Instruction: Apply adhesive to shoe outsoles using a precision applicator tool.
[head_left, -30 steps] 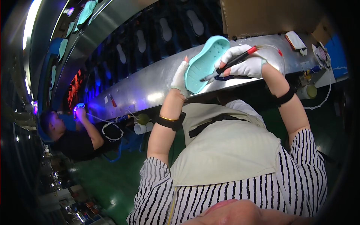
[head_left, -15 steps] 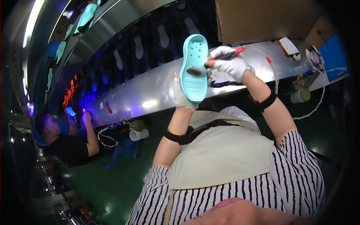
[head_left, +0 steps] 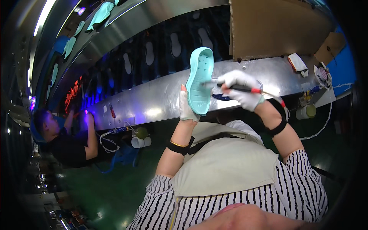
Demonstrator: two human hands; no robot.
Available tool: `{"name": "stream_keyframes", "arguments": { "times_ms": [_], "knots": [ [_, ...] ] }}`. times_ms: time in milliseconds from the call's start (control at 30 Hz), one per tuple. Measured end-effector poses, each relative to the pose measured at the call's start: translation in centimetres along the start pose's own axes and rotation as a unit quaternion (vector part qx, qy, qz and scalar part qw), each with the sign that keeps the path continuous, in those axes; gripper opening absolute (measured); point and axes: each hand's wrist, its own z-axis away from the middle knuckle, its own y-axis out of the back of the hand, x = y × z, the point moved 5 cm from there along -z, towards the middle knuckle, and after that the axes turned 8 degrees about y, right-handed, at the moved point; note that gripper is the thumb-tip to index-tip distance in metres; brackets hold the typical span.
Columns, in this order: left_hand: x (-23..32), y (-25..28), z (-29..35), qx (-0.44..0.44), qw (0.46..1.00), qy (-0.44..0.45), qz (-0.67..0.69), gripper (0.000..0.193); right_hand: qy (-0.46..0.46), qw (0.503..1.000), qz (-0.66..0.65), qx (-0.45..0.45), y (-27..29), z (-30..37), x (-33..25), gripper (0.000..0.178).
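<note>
Sole: where is it hanging?

Hovering over the bench's near edge, left hand clasping its near end, right hand gripping a brush.

How's it handling?

Probably feeling light, springy; side rim offering safest hold.

1. The shiny steel desk runs across the view, with a small red item lying on it toward the left.
2. Behind it, grey sole-shaped pieces stand in a row among dark forms.
3. A brown cardboard box fills the upper right; near it lies a white cloth with a red edge.
4. At the far left, a co-worker in a black top is by the desk, near a red glow.
5. A white cup sits below the desk's edge, above the green floor.
6. A bright strip light shines upper left.
</note>
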Motion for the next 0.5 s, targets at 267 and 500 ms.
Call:
{"name": "stream_keyframes", "arguments": {
  "times_ms": [267,500],
  "knots": [
    [1.1,1.0,-0.5,0.0,0.997,-0.045,-0.056,0.061,0.06,0.992,0.076,-0.087,0.0,-0.5,-0.9,0.02],
    [2.5,-1.4,-0.3,-0.015,0.996,-0.083,-0.002,0.058,0.081,0.989,0.006,-0.12,-1.4,-1.1,-3.3,0.02]
  ]
}}
